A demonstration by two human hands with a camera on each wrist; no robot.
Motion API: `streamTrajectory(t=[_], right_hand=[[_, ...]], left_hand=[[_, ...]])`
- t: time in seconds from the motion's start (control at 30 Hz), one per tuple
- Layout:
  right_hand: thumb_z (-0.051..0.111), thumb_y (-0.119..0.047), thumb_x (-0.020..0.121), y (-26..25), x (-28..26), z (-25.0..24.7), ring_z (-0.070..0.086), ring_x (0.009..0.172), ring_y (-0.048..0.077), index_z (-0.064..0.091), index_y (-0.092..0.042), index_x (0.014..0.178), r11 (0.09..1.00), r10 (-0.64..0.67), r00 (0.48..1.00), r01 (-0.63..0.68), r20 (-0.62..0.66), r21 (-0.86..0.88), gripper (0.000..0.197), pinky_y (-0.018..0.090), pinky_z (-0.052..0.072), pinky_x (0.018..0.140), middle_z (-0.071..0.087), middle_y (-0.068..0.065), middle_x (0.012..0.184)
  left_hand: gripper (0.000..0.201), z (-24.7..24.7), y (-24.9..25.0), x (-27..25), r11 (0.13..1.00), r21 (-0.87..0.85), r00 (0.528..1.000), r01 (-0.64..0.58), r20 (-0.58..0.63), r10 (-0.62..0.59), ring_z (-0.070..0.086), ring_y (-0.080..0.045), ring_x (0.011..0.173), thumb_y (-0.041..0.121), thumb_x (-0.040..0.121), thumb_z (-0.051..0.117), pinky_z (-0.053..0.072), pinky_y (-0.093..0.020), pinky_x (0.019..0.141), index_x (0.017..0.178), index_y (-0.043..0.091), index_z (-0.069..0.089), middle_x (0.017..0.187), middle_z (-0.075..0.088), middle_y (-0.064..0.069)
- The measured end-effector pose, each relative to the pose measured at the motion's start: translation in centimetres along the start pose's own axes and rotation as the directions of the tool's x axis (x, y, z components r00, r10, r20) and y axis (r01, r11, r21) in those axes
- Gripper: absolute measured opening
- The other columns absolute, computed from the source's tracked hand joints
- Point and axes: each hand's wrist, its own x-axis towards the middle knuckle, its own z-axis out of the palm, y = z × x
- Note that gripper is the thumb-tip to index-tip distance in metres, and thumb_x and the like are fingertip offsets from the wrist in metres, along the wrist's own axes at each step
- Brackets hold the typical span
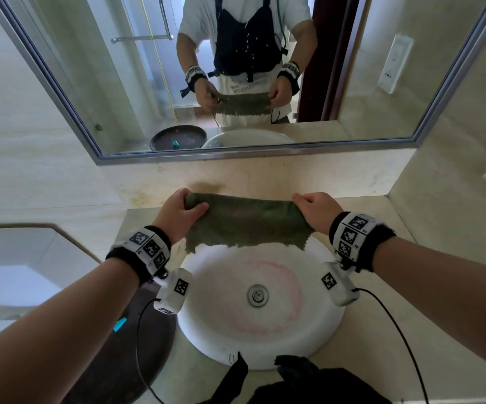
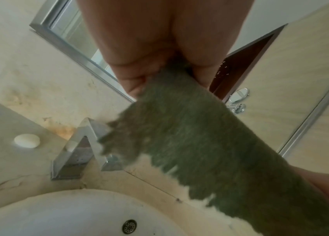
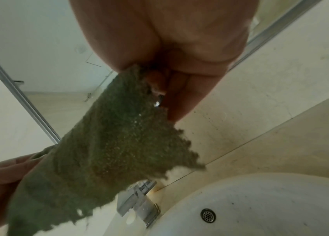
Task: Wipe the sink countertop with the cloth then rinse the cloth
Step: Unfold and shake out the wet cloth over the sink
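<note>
A dark green cloth (image 1: 244,223) with a ragged lower edge hangs stretched between both hands above the far rim of the round white sink (image 1: 317,339). My left hand (image 1: 182,212) grips its left top corner and my right hand (image 1: 313,209) pinches its right top corner. In the left wrist view the cloth (image 2: 200,143) runs down from my left hand (image 2: 159,63) across the frame. In the right wrist view the cloth (image 3: 108,151) hangs from my right hand (image 3: 179,71). The beige stone countertop (image 1: 367,360) surrounds the sink. The cloth hides the faucet in the head view.
A chrome faucet (image 2: 78,151) stands behind the sink, with a white soap bar (image 2: 27,140) to its left. A dark round tray (image 1: 113,345) lies left of the sink. A black garment (image 1: 309,380) lies at the counter's front edge. A mirror (image 1: 236,68) fills the back wall.
</note>
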Motion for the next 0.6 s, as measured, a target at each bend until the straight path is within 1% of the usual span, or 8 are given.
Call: streamTrajectory(t=[0.07, 0.13, 0.2, 0.27, 0.33, 0.43, 0.53, 0.6], right_hand=[[0.038, -0.044, 0.1, -0.3, -0.2, -0.2, 0.06, 0.085, 0.024, 0.067, -0.011, 0.097, 0.999, 0.015, 1.0, -0.015, -0.007, 0.037, 0.045, 0.029, 0.047, 0.07, 0.065, 0.009, 0.089], [0.039, -0.043, 0.1, -0.6, -0.4, -0.2, 0.058, 0.083, 0.023, 0.066, -0.012, 0.1, 0.995, 0.049, 0.999, -0.047, -0.021, 0.086, 0.041, 0.023, 0.044, 0.056, 0.063, 0.008, 0.091], [0.04, -0.043, 0.099, -0.7, -0.6, -0.2, 0.059, 0.077, 0.023, 0.065, -0.013, 0.097, 0.988, 0.082, 0.996, -0.079, -0.024, 0.135, 0.039, 0.023, 0.046, 0.05, 0.063, 0.008, 0.088], [0.043, -0.042, 0.098, -1.0, -0.8, 0.0, 0.06, 0.073, 0.022, 0.067, -0.011, 0.096, 0.978, 0.105, 0.994, -0.102, -0.011, 0.18, 0.04, 0.025, 0.051, 0.051, 0.063, 0.01, 0.086], [0.045, -0.04, 0.098, -1.2, -0.9, 0.1, 0.058, 0.067, 0.021, 0.067, -0.007, 0.096, 0.955, 0.144, 0.989, -0.146, 0.025, 0.258, 0.04, 0.027, 0.054, 0.053, 0.06, 0.01, 0.081], [0.049, -0.038, 0.096, -1.5, -1.3, 0.1, 0.054, 0.06, 0.019, 0.065, -0.01, 0.088, 0.907, 0.2, 0.977, -0.215, 0.078, 0.364, 0.034, 0.025, 0.05, 0.049, 0.056, 0.007, 0.074], [0.052, -0.039, 0.095, -1.9, -1.8, 0.2, 0.06, 0.066, 0.02, 0.065, -0.008, 0.097, 0.872, 0.234, 0.967, -0.256, 0.103, 0.418, 0.033, 0.028, 0.055, 0.056, 0.061, 0.009, 0.081], [0.053, -0.039, 0.095, -2.4, -2.3, 0.5, 0.064, 0.065, 0.018, 0.065, -0.012, 0.097, 0.854, 0.242, 0.961, -0.278, 0.137, 0.44, 0.03, 0.029, 0.059, 0.06, 0.065, 0.009, 0.082]], left_hand=[[0.019, -0.1, 0.1, 0.1, 0.998, 0.057, 1.0, -0.021, -0.012, 0.021, 0.05, -0.017, 0.069, 0.026, 0.089, 0.064, 0.043, -0.03, 0.061, 0.08, 0.017, 0.05, 0.076, 0.054, -0.004], [0.021, -0.1, 0.2, 0.1, 0.998, 0.066, 1.0, -0.015, -0.02, 0.016, 0.053, -0.019, 0.071, 0.028, 0.088, 0.065, 0.048, -0.033, 0.065, 0.086, 0.01, 0.056, 0.078, 0.057, -0.006], [0.018, 0.1, 0.5, 0.1, 1.0, -0.002, 0.999, 0.022, -0.046, -0.022, 0.056, -0.022, 0.071, 0.024, 0.086, 0.066, 0.051, -0.035, 0.067, 0.084, 0.007, 0.061, 0.075, 0.059, -0.007], [0.01, 0.3, 1.0, 0.0, 0.989, -0.125, 0.996, 0.081, -0.034, -0.086, 0.058, -0.025, 0.073, 0.016, 0.084, 0.067, 0.053, -0.035, 0.067, 0.077, 0.01, 0.064, 0.074, 0.061, -0.009], [0.009, 0.7, 1.5, -0.2, 0.978, -0.175, 0.993, 0.116, 0.009, -0.116, 0.059, -0.026, 0.075, 0.014, 0.084, 0.067, 0.053, -0.034, 0.067, 0.074, 0.014, 0.066, 0.075, 0.062, -0.011], [0.012, 1.4, 2.1, -0.1, 0.99, -0.092, 0.994, 0.106, 0.031, -0.103, 0.058, -0.022, 0.076, 0.022, 0.085, 0.066, 0.052, -0.031, 0.068, 0.074, 0.016, 0.066, 0.076, 0.063, -0.009], [0.024, 2.4, 2.4, 0.2, 0.996, -0.022, 0.996, 0.091, 0.01, -0.091, 0.055, -0.018, 0.071, 0.033, 0.085, 0.066, 0.047, -0.027, 0.064, 0.074, 0.012, 0.064, 0.071, 0.058, -0.006], [0.024, 3.2, 2.8, 0.2, 0.997, 0.017, 0.996, 0.08, 0.024, -0.08, 0.058, -0.017, 0.073, 0.035, 0.086, 0.065, 0.047, -0.024, 0.062, 0.08, 0.012, 0.064, 0.073, 0.059, -0.004]])
